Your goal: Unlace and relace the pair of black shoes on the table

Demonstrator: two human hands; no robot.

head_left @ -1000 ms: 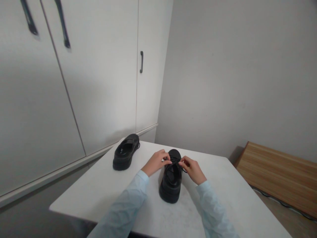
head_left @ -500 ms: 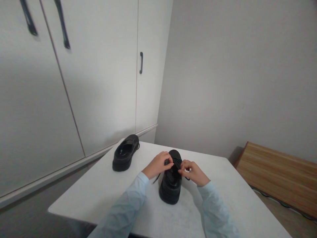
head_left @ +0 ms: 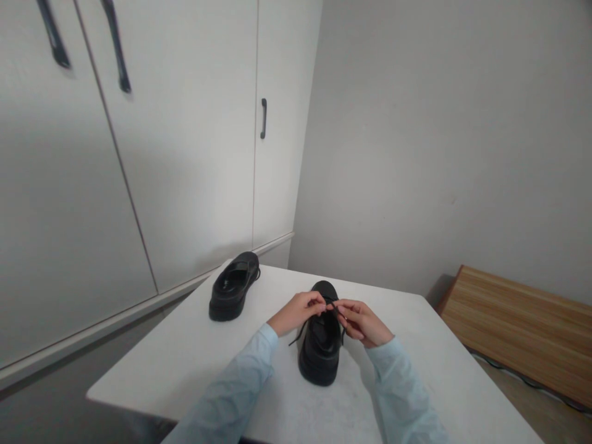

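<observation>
A black lace-up shoe (head_left: 319, 357) stands on the white table, its heel towards me. Over its tongue, my left hand (head_left: 303, 310) pinches a black shoelace, with a loose lace end hanging down on the left side. My right hand (head_left: 363, 320) is closed on the shoelace (head_left: 333, 306) too, fingertips almost meeting those of the left. Part of the lace hangs below the right fingers along the shoe's side. The hands partly cover the front lacing.
A second black shoe (head_left: 231, 290) sits at the table's back left. The white table (head_left: 287, 407) lies near white cupboards (head_left: 194, 154) and a grey wall (head_left: 416, 154). To the right is a wood-grain panel (head_left: 522, 333), with a cable along its lower edge.
My hands have come closer together over the shoe, the right moving slightly left and turning, and the lace now shows between the fingertips. The second shoe stays put.
</observation>
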